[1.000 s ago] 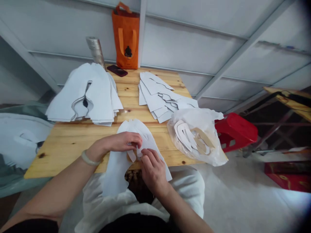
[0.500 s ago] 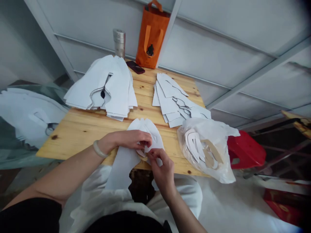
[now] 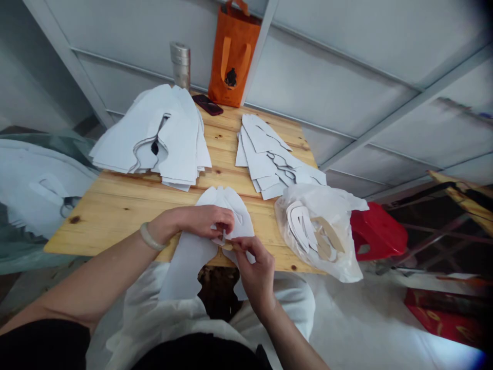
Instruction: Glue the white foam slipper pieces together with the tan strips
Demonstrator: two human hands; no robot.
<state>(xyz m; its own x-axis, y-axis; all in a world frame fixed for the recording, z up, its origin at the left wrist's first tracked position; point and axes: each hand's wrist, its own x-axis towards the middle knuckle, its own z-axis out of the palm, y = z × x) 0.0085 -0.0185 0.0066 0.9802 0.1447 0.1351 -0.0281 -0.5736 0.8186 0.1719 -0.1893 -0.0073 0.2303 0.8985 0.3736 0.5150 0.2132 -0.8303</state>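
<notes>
Left hand (image 3: 202, 221) at the near edge of the pine desk (image 3: 115, 216), curled and closed, thumb and fingertips pinching a white cut-out sheet (image 3: 231, 213) near its middle, pale bangle (image 3: 150, 237) on the wrist. Right hand (image 3: 254, 272) just beside it, also closed, fingertips on the same sheet and against a small tan scrap (image 3: 228, 246); exact grip on the scrap partly hidden by the fingers. Both hands nearly touching. Upper part of the sheet over the desk, lower part hanging past the near edge toward the lap. Farther along the desk, two stacks of white cut-outs (image 3: 165, 139) and (image 3: 269, 159) side by side. Near the right corner of the desk, a clear plastic bag (image 3: 346, 226) of tan and white pieces. At the far edge of the desk, a dark phone (image 3: 207, 105), a silver roll (image 3: 180, 64) and an orange tote bag (image 3: 233, 56). Just off the right side of the desk, a red stool (image 3: 379, 231); off the left side, a heap of white sheets (image 3: 42, 180).
</notes>
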